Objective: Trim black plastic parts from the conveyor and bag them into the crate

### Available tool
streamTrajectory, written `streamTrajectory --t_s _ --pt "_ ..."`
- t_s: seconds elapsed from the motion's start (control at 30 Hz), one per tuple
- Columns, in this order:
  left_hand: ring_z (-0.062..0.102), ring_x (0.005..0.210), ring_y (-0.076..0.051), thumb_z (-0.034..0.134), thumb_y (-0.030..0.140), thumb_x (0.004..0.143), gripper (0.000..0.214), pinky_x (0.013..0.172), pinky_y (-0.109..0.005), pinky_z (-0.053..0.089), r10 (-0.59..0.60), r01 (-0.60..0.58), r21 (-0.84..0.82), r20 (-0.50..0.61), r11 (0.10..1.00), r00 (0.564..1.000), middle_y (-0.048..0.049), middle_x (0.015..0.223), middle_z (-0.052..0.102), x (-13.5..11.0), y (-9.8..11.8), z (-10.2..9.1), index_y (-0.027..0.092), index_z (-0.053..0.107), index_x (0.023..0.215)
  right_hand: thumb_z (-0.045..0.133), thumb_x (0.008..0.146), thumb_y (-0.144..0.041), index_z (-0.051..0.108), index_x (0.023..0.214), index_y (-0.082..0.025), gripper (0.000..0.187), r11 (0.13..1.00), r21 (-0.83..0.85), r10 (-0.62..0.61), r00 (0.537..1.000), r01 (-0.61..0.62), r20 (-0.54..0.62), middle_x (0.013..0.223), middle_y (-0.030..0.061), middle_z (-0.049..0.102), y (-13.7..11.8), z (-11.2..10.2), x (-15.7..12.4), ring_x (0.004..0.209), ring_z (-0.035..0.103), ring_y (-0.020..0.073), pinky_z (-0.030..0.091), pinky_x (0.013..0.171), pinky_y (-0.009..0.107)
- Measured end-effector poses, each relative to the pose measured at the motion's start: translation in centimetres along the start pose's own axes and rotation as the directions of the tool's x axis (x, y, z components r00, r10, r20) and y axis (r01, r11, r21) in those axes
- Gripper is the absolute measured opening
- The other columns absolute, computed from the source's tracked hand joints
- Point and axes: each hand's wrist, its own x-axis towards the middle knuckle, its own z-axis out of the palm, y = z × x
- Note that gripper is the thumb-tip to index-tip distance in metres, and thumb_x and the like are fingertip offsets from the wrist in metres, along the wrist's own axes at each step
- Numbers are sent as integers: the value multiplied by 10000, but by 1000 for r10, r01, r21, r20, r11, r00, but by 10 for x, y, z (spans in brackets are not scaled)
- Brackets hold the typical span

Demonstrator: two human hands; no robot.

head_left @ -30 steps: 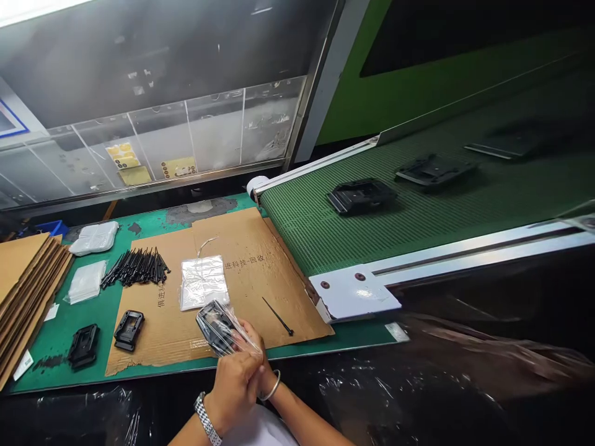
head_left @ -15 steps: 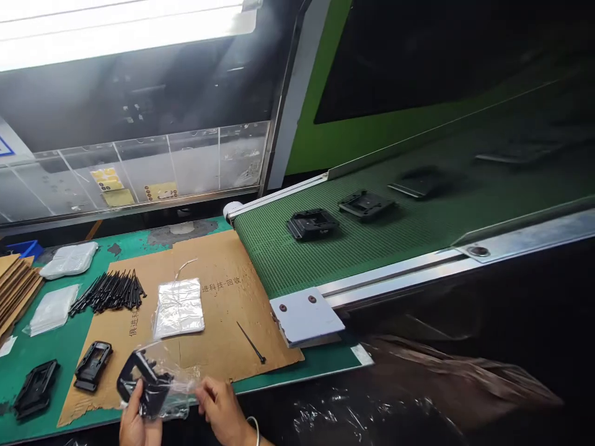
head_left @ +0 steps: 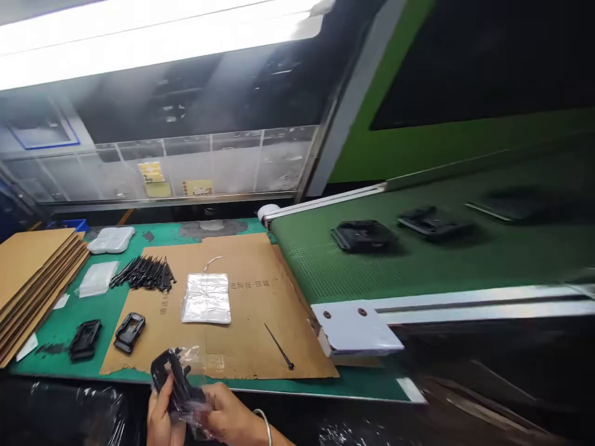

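A black plastic frame part (head_left: 162, 365) sits in a clear plastic bag (head_left: 193, 359) near the front table edge. My left hand (head_left: 160, 412) is closed on its left side, thumb on the face. My right hand (head_left: 227, 412) is closed on the right side of the bag, against the part; its fingertips are partly hidden. Two similar black parts lie at the left, one on the cardboard (head_left: 130, 332) and one on the green mat (head_left: 85, 340). A stack of clear bags (head_left: 207, 298) rests on the cardboard. Right of it lies a single black cable tie (head_left: 279, 348).
A pile of black cable ties (head_left: 144, 272) lies behind, beside clear bag stacks (head_left: 97, 279). Stacked cardboard sheets (head_left: 32, 266) stand at far left. On the right, a green conveyor belt (head_left: 307, 260) carries several black parts and ends in a white corner plate (head_left: 357, 331).
My view has swung left, so the table appears shifted right. My right hand has come in from the bag's end to close against the bagged part, which is tilted more upright.
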Motion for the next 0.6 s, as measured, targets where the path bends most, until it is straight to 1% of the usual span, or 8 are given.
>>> streamTrajectory --t_s 0.07,0.17,0.23,0.3,0.43,0.5,0.57,0.6 --pt "620 687 -239 541 412 671 253 693 -404 491 -52 49 -86 -26 995 998 -66 648 643 -5 7 -14 176 621 635 602 645 -331 529 561 -130 230 986 83 134 983 -145 124 455 -59 408 -5 8 6 395 315 30 236 391 148" --pt "588 603 -184 621 285 610 141 667 -364 472 -187 267 -322 258 908 948 -40 603 617 -16 19 -40 149 624 649 631 577 -273 520 535 -129 186 932 68 328 907 -357 263 431 -65 400 -7 22 25 365 287 20 185 362 152" --pt "579 605 -164 657 241 596 164 645 -320 456 -153 310 -354 406 883 901 -43 629 619 -21 26 -60 127 635 711 634 570 -289 515 518 -136 200 905 4 413 882 -425 226 396 -66 389 -3 38 45 338 285 30 180 337 160" --pt "578 632 -154 692 237 591 201 643 -290 441 -115 279 -361 414 890 903 -51 667 624 -23 28 -84 110 634 735 639 580 -303 518 530 -142 208 907 -11 417 896 -421 152 395 -59 408 5 58 64 341 306 42 206 337 166" --pt "595 795 -200 723 315 580 375 750 -340 436 -91 138 -456 125 879 988 -77 844 649 -18 14 -137 139 609 891 667 570 -309 574 684 -150 217 854 186 467 873 -486 142 498 -23 525 17 94 104 424 443 85 348 423 194" --pt "591 865 -221 691 355 610 425 782 -363 438 -121 55 -426 -128 903 984 -95 940 647 -9 1 -168 154 584 969 686 565 -326 588 823 -158 323 800 272 512 845 -535 158 698 43 623 19 105 126 590 562 139 432 549 243" --pt "594 885 -210 618 352 682 370 789 -348 446 -148 33 -263 -430 964 890 -94 985 644 4 -16 -205 164 573 997 692 589 -365 570 934 -165 418 804 262 519 845 -533 126 892 100 638 22 112 147 743 592 178 450 649 284" --pt "601 869 -195 567 340 725 317 782 -334 452 -140 79 -130 -574 988 806 -82 970 651 12 -24 -224 175 573 996 693 598 -390 563 951 -166 438 826 225 511 855 -516 86 917 108 636 24 115 157 756 591 182 449 656 288"
